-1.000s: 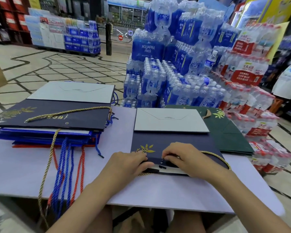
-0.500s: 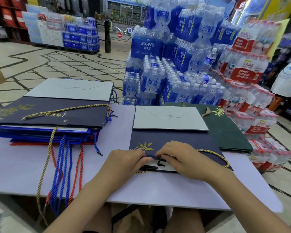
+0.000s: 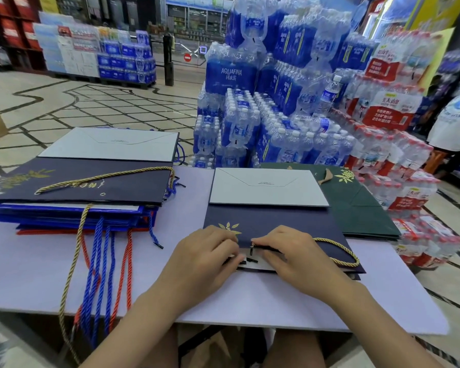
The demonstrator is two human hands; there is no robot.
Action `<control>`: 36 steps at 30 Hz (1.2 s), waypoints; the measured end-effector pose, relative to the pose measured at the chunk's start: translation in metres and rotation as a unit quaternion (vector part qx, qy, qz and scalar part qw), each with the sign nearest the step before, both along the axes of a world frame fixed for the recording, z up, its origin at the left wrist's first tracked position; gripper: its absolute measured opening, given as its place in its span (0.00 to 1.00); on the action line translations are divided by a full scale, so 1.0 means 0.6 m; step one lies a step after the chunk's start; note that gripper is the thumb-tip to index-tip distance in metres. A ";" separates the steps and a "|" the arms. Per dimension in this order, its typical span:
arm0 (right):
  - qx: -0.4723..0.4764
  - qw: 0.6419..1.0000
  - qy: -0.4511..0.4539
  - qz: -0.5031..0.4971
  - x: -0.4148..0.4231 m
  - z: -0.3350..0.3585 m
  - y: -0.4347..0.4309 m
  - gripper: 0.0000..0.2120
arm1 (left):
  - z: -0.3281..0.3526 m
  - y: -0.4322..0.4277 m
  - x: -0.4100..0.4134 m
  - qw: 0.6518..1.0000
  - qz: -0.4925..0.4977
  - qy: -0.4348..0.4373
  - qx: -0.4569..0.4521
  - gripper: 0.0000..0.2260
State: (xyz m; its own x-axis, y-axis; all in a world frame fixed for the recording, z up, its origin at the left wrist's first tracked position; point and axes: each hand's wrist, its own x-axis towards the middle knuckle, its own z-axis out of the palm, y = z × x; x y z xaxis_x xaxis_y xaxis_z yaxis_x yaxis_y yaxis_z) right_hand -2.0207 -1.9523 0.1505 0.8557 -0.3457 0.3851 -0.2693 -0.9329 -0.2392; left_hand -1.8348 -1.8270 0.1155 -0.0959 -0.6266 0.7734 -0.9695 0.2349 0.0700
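Head view: my two hands are close together, almost knuckle to knuckle, on the near edge of a navy gift bag (image 3: 276,221) that lies flat on the pale lilac tabletop (image 3: 37,274) right in front of me. My left hand (image 3: 205,251) sits on the bag's near left part, fingers curled over the top layer and thumb at the open mouth, holding that edge where a strip of white lining shows. My right hand (image 3: 290,251) rests just beside it on the bag's near middle, fingers bent and pinching the black-tipped end of the gold rope handle (image 3: 340,248) beside a small metal eyelet. A short black tip (image 3: 251,251) hangs in the gap between my hands. The rest of the rope loops out from under my right hand along the bag's near right corner.

The bag's grey-white base flap (image 3: 268,187) is folded flat at its far end, well beyond my fingers. Partly under the bag's right side lies a dark green gift bag (image 3: 361,211). Well to the bag's left stands a stack of flat bags (image 3: 72,187), its gold, blue and red cords trailing over the table edge. Beyond the bag's far end rise shrink-wrapped packs of bottled water (image 3: 250,128).
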 end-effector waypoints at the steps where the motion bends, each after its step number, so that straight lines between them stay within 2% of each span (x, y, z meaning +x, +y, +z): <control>1: -0.009 1.000 -0.012 -0.004 0.003 0.000 0.003 0.12 | -0.001 -0.003 -0.003 1.000 0.002 -0.015 -0.013 0.09; 6: -0.049 0.997 -0.065 -0.013 0.023 -0.007 0.025 0.10 | -0.007 -0.010 0.001 0.999 0.028 -0.015 -0.026 0.11; 16: -0.063 0.996 -0.066 -0.018 0.033 -0.017 0.032 0.15 | -0.010 -0.010 0.003 0.999 0.033 -0.009 0.001 0.08; 22: -0.104 0.993 -0.045 -0.018 0.039 -0.030 0.033 0.09 | -0.009 -0.013 0.001 0.999 0.025 0.027 0.019 0.06; 28: -0.159 0.986 -0.034 -0.020 0.047 -0.044 0.029 0.18 | -0.010 -0.011 0.001 0.997 0.017 0.054 0.055 0.05; 30: -0.139 0.990 -0.028 -0.021 0.046 -0.043 0.028 0.16 | -0.013 -0.012 0.003 0.996 0.016 0.061 0.062 0.05; 32: -0.067 0.996 -0.044 -0.030 0.042 -0.032 0.029 0.11 | -0.015 -0.010 0.006 0.996 0.019 0.060 0.063 0.06; 34: 0.078 0.995 -0.057 -0.039 0.036 -0.016 0.026 0.08 | -0.017 -0.006 0.009 0.996 0.028 0.056 0.061 0.10; 36: 0.216 0.974 -0.049 -0.053 0.030 -0.002 0.019 0.04 | -0.020 -0.005 0.012 0.996 0.037 0.054 0.058 0.13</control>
State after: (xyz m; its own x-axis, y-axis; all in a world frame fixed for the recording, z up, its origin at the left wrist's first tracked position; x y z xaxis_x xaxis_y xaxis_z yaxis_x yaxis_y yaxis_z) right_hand -2.0025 -1.9407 0.1492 0.7725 -0.5788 0.2614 -0.3153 -0.7068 -0.6332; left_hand -1.8273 -1.8300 0.1034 0.0335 -0.7144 0.6989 -0.9689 0.1482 0.1979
